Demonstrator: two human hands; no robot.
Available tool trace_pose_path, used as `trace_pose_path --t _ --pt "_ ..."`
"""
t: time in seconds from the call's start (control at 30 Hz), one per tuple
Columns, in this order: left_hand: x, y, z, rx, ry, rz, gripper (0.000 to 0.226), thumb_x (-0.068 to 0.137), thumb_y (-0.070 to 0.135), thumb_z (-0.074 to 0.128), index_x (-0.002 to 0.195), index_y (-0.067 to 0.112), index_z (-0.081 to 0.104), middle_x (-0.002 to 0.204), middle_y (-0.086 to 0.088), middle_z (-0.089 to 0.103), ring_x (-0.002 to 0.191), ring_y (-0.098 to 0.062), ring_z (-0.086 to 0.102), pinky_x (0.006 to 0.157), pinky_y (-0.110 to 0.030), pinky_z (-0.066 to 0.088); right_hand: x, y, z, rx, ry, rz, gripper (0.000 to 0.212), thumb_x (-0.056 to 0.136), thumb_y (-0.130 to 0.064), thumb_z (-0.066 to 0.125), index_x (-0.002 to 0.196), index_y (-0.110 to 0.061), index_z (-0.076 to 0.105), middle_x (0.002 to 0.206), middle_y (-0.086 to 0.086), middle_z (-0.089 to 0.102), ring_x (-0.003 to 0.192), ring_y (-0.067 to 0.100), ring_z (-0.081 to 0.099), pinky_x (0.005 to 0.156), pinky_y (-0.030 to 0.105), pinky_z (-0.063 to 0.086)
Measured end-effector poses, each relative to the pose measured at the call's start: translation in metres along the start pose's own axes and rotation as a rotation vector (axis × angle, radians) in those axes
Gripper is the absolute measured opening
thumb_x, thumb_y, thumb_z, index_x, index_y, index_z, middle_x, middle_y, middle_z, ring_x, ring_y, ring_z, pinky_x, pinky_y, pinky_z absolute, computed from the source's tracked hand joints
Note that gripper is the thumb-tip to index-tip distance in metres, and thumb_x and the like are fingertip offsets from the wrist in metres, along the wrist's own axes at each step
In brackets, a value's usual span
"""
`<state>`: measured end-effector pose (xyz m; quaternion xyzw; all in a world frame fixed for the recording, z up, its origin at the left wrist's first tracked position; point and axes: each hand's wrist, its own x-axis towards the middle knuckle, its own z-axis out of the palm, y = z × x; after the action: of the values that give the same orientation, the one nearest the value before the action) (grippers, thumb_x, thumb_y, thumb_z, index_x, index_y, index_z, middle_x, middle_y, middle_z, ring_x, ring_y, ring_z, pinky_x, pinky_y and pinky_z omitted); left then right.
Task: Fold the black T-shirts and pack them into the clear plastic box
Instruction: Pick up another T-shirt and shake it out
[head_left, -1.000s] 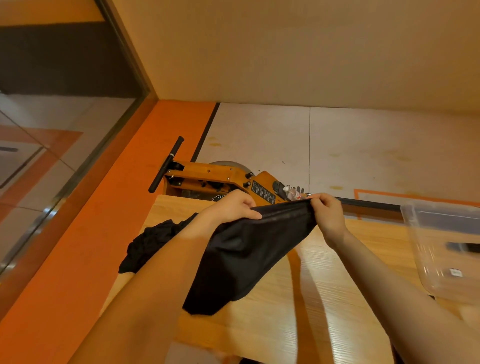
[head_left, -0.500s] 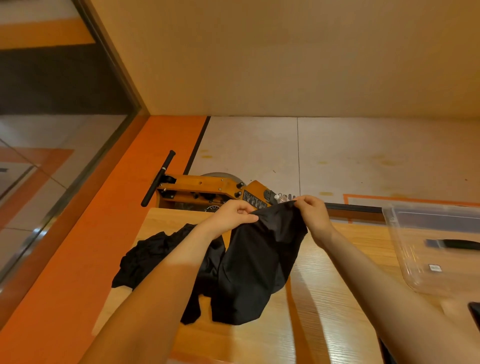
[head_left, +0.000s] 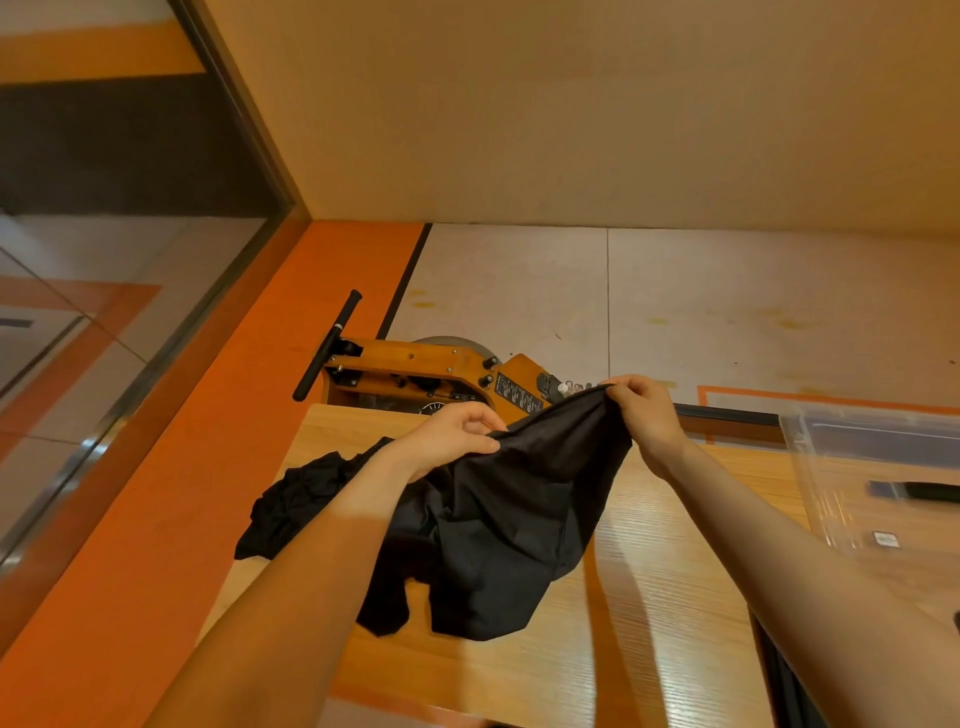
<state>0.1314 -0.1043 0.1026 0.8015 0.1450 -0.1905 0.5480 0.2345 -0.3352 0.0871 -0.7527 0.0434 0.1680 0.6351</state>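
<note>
**Black T-shirt held above the tabletop; clear plastic box at the right edge**

A black T-shirt (head_left: 498, 530) is held up over the wooden tabletop (head_left: 649, 597) by both hands. Its upper edge is pinched by the left hand (head_left: 452, 436), with fingers and thumb curled onto the cloth, and by the right hand (head_left: 644, 410), with fingers closed over the raised corner of the fabric. The cloth is stretched between the two hands and hangs down in loose folds; its lower part rests on the tabletop.

A second heap of black fabric (head_left: 296, 504) lies crumpled on the tabletop at the left, partly hidden behind the left forearm.

The clear plastic box (head_left: 831, 467) is placed on the tabletop at the right, well apart from the held shirt and cut off by the frame edge. No shirt is seen inside it. A dark elongated object (head_left: 924, 491) and a small label (head_left: 885, 539) are visible through its walls; whether they lie inside or beneath the box cannot be determined.

Beyond the far edge of the tabletop, an orange machine (head_left: 415, 369) with a black handle (head_left: 327, 345) stands on the floor.
</note>
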Motion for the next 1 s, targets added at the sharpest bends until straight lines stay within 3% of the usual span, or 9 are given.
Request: trace_pose_path --t 0.13,0.27,0.43,0.6,0.8,0.93,1.0 --pt "0.003 0.003 -0.004 0.04 0.049 -0.007 0.011 0.084 0.026 0.073 0.089 0.017 0.068 0.092 -0.002 0.074 0.091 -0.018 0.069 0.088 -0.036 0.054 0.003 -0.005 -0.002 -0.019 -0.044 -0.028 0.021 0.1 -0.009 0.047 0.094 -0.016 0.066 0.098 0.002 0.062 0.092 0.012 0.056 0.072 0.019 0.045" --pt "0.003 0.007 -0.007 0.114 0.024 0.003 0.001 0.086 0.022 0.071 0.085 0.022 0.072 0.091 0.004 0.073 0.09 -0.011 0.068 0.085 -0.031 0.053 0.006 -0.01 -0.007 -0.074 -0.075 -0.057 0.018 0.1 -0.008 0.049 0.1 -0.013 0.067 0.101 0.003 0.063 0.095 0.015 0.056 0.073 0.018 0.045" --pt "-0.004 0.017 -0.014 0.104 0.029 0.013 0.009 0.086 0.026 0.071 0.081 0.02 0.076 0.09 0.002 0.073 0.084 -0.009 0.065 0.072 -0.025 0.048 0.008 -0.02 -0.018 -0.109 -0.125 -0.123 0.013 0.097 -0.01 0.057 0.105 -0.012 0.067 0.101 0.003 0.065 0.096 0.015 0.06 0.075 0.02 0.05" --pt "-0.003 0.024 -0.025 0.248 0.193 0.061 0.01 0.08 0.021 0.078 0.076 0.013 0.073 0.081 0.0 0.07 0.079 -0.007 0.063 0.071 -0.023 0.045 0.007 -0.042 -0.027 -0.011 -0.103 -0.173 0.013 0.087 -0.007 0.07 0.099 -0.003 0.07 0.088 0.005 0.069 0.075 0.008 0.068 0.062 0.015 0.053" --pt "-0.005 0.022 -0.033 0.121 0.352 0.059 0.012 0.081 0.023 0.077 0.087 0.014 0.071 0.086 -0.001 0.07 0.087 -0.012 0.065 0.071 -0.019 0.046 0.004 -0.043 -0.028 0.037 -0.139 -0.147 0.015 0.088 -0.005 0.067 0.1 0.004 0.07 0.086 0.008 0.071 0.071 0.01 0.07 0.063 0.018 0.056" --pt "-0.007 0.019 -0.031 0.08 0.3 0.04 0.025 0.08 0.02 0.077 0.103 0.02 0.069 0.086 0.0 0.073 0.09 -0.01 0.068 0.084 -0.024 0.047 0.004 -0.037 -0.022 0.066 -0.136 -0.059 0.013 0.093 -0.01 0.062 0.101 -0.001 0.066 0.092 0.009 0.068 0.081 0.015 0.066 0.065 0.021 0.054" --pt "-0.007 0.02 -0.028 0.128 0.288 0.022 0.019 0.08 0.022 0.077 0.099 0.02 0.072 0.088 0.002 0.072 0.091 -0.01 0.066 0.085 -0.026 0.048 0.005 -0.032 -0.015 0.071 -0.135 -0.035 0.01 0.095 -0.011 0.06 0.101 -0.006 0.066 0.096 0.009 0.067 0.088 0.019 0.064 0.071 0.025 0.052"
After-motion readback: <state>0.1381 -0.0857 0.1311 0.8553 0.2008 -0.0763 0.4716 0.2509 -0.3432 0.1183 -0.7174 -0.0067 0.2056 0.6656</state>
